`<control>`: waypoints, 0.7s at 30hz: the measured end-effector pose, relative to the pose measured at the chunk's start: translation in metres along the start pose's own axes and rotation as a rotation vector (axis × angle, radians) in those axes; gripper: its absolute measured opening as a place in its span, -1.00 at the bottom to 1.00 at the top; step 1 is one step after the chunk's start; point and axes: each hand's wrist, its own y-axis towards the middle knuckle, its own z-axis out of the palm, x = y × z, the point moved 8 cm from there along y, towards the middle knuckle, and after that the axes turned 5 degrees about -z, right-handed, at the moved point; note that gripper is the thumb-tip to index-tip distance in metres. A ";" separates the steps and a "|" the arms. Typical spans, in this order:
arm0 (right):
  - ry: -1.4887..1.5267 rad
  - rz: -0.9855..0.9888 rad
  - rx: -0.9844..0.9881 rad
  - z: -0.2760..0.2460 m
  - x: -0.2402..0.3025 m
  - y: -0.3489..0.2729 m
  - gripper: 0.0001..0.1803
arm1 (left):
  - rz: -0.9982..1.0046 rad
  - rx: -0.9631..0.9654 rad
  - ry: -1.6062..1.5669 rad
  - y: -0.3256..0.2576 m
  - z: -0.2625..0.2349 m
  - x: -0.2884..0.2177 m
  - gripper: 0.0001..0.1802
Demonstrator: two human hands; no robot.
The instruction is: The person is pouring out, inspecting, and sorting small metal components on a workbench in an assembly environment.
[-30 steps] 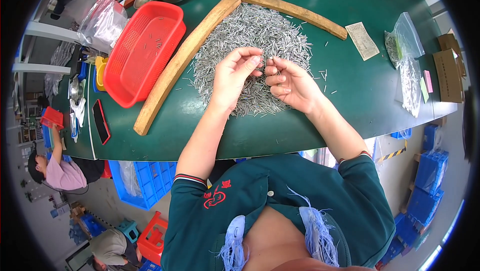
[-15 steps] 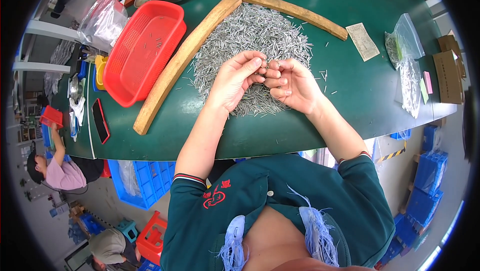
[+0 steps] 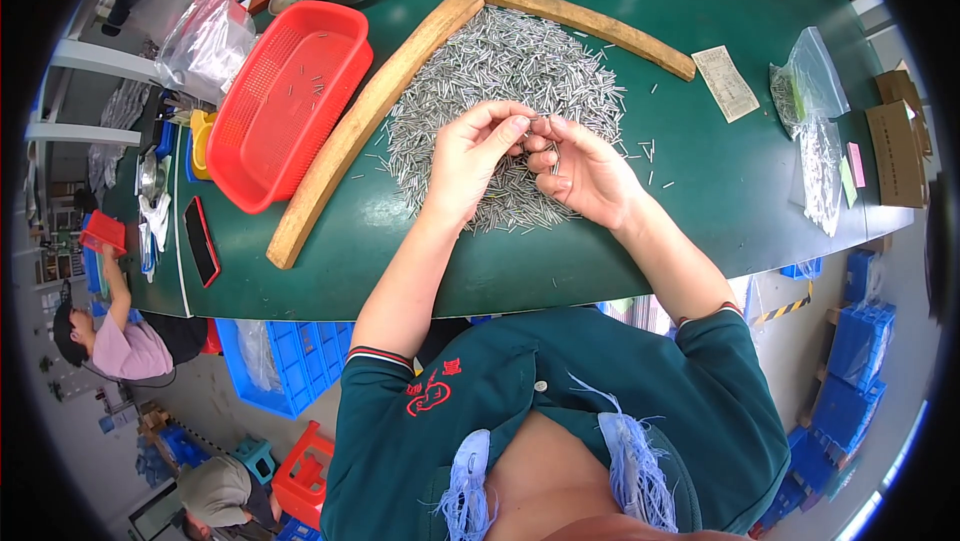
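Note:
A wide heap of small silvery metal pins [image 3: 540,51] is spread over the green table. Above its near part my two hands meet, fingertips touching or almost so. My left hand [image 3: 473,154] is pinched, thumb against the forefinger. My right hand [image 3: 587,173] has its thumb and forefinger together at the left fingertips, with the other fingers curled toward the palm. Something thin, seemingly a pin, is between the fingertips, but it is too small to make out clearly.
Two wooden bars [image 3: 380,126] meet in a corner behind the heap. A red plastic basket [image 3: 262,141] with a few pins stands left, near a phone [image 3: 201,241]. Clear bags [image 3: 818,156] and a paper slip [image 3: 725,83] lie right. Another person [image 3: 125,341] works at far left.
My left hand has shifted slightly right and my right hand slightly left, so the fingertips are closer together. The heap and basket look the same.

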 end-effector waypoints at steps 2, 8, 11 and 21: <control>0.009 0.002 0.015 0.003 -0.001 -0.001 -0.79 | 0.027 -0.014 0.033 0.000 -0.001 0.000 -0.83; -0.088 -0.055 -0.042 0.001 0.004 -0.002 -0.80 | 0.270 -0.065 0.361 -0.003 0.001 -0.012 -0.80; -0.107 -0.064 -0.061 -0.002 0.004 -0.001 -0.80 | 0.208 -0.050 0.252 -0.003 0.003 -0.012 -0.77; 0.038 0.035 0.044 0.003 -0.002 0.001 -0.88 | -0.239 0.078 -0.504 0.008 -0.009 0.023 -0.72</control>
